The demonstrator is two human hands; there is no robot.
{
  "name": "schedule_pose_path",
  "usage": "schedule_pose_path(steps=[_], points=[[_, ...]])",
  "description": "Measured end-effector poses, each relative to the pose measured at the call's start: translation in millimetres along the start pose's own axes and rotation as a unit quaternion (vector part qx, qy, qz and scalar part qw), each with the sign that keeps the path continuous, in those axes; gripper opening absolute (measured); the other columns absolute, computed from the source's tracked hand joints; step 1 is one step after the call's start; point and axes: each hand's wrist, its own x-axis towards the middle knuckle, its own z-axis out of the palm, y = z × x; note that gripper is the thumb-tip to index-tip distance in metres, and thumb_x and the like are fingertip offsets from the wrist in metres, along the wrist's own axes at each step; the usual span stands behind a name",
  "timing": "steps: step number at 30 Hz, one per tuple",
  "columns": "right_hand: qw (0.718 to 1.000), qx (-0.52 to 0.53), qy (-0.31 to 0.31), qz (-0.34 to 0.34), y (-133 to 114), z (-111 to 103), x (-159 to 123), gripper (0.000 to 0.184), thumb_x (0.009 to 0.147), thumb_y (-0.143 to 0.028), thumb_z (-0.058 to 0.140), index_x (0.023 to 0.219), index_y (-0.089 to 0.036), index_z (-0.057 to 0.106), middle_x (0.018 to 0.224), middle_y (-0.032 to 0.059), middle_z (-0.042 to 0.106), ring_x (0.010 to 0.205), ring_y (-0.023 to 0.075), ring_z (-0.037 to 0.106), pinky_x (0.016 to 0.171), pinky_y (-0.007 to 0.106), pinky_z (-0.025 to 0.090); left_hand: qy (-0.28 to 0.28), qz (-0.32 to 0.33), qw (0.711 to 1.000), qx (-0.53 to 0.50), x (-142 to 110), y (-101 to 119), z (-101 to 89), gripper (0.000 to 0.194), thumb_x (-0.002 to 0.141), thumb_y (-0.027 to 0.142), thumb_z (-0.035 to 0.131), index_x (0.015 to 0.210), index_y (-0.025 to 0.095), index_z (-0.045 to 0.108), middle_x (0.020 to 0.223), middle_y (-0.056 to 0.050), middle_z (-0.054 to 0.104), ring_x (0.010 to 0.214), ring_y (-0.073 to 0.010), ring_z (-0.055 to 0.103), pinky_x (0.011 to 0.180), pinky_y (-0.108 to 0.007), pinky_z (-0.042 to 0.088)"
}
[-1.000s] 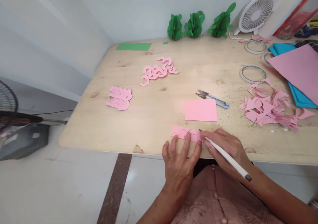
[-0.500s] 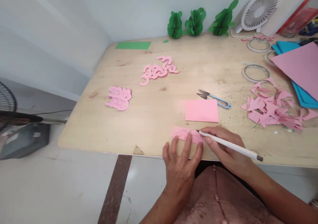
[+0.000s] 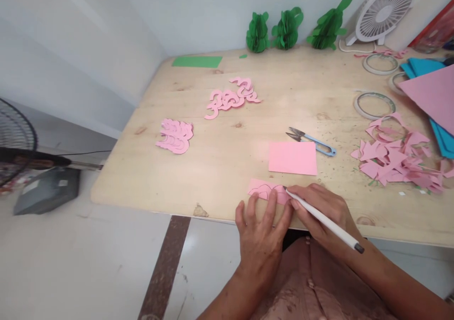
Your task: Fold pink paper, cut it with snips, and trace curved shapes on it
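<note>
A small pink paper strip with curved dark outlines lies near the table's front edge. My left hand rests on its lower edge with the fingers spread, pressing it to the table. In my right hand is a white pen, its dark tip touching an outline near the strip's right end. Part of the strip is hidden beneath my fingers. Just beyond it lies a blank pink paper rectangle, and blue-handled thread snips sit behind that, blades pointing left.
Pink cut-out curves and a stack of pink cut shapes lie to the left. Pink scraps, tape rolls and blue sheets occupy the right. Green paper figures and a white fan stand along the wall.
The pen tip has shifted slightly along the outline, and the pen's rear end has swung down toward me. My left hand keeps its place on the strip. The whole view has shifted a little.
</note>
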Motion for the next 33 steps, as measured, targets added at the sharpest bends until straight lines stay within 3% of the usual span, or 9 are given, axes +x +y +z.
schedule_pose_path(steps=[10,14,19,23,27,33], points=[[1.0,-0.004,0.008,-0.001,0.2,-0.1,-0.3,0.02,0.089,-0.013,0.052,0.106,-0.018,0.061,0.09,0.0059,0.07,0.073,0.0175,0.062,0.067,0.033,0.049,-0.014,-0.005,1.0,0.02,-3.7,4.9,-2.1,0.05,0.085,0.019,0.053,0.133,0.03,0.051,0.145,-0.002,0.044,0.139,-0.0356,0.024,0.11,-0.063,0.01],[1.0,-0.007,0.009,-0.01,1.6,0.9,-0.6,0.019,0.089,-0.013,0.052,0.105,-0.019,0.06,0.089,0.0056,0.07,0.072,0.0169,0.062,0.066,0.032,0.049,-0.016,0.008,1.0,0.024,-3.1,5.7,-1.7,0.049,0.087,0.018,0.05,0.135,0.025,0.049,0.145,-0.006,0.045,0.141,-0.0309,0.024,0.112,-0.061,0.006],[1.0,-0.007,0.003,0.003,-0.1,0.4,-0.1,0.022,0.09,-0.014,0.05,0.108,-0.019,0.061,0.091,0.0057,0.071,0.074,0.0171,0.063,0.068,0.033,0.05,-0.021,0.018,1.0,0.007,-2.9,4.0,2.2,0.049,0.088,0.017,0.049,0.137,0.023,0.046,0.145,-0.009,0.044,0.138,-0.0288,0.032,0.114,-0.058,0.011],[1.0,-0.009,0.019,-0.008,-0.6,0.4,1.0,0.023,0.089,-0.014,0.051,0.109,-0.02,0.061,0.09,0.0056,0.071,0.072,0.0172,0.063,0.067,0.032,0.05,-0.009,0.028,1.0,-0.008,-2.4,2.1,4.0,0.051,0.087,0.015,0.051,0.137,0.021,0.046,0.146,-0.01,0.043,0.138,-0.0311,0.032,0.112,-0.057,0.018],[1.0,-0.004,0.019,-0.009,-1.0,0.7,1.9,0.025,0.089,-0.016,0.05,0.111,-0.021,0.062,0.091,0.0055,0.072,0.073,0.0175,0.065,0.067,0.032,0.051,-0.007,0.034,0.999,0.0,-1.4,0.9,3.9,0.05,0.086,0.015,0.051,0.136,0.021,0.047,0.146,-0.01,0.042,0.138,-0.0311,0.031,0.112,-0.057,0.018],[0.993,0.049,0.033,0.1,-1.8,-4.4,0.9,0.017,0.09,-0.02,0.053,0.103,-0.022,0.064,0.097,0.0053,0.072,0.089,0.0187,0.067,0.078,0.031,0.053,-0.014,0.044,0.999,0.002,-1.6,-1.4,4.0,0.046,0.086,0.018,0.052,0.132,0.022,0.052,0.146,-0.006,0.043,0.139,-0.0328,0.028,0.113,-0.058,0.016]])
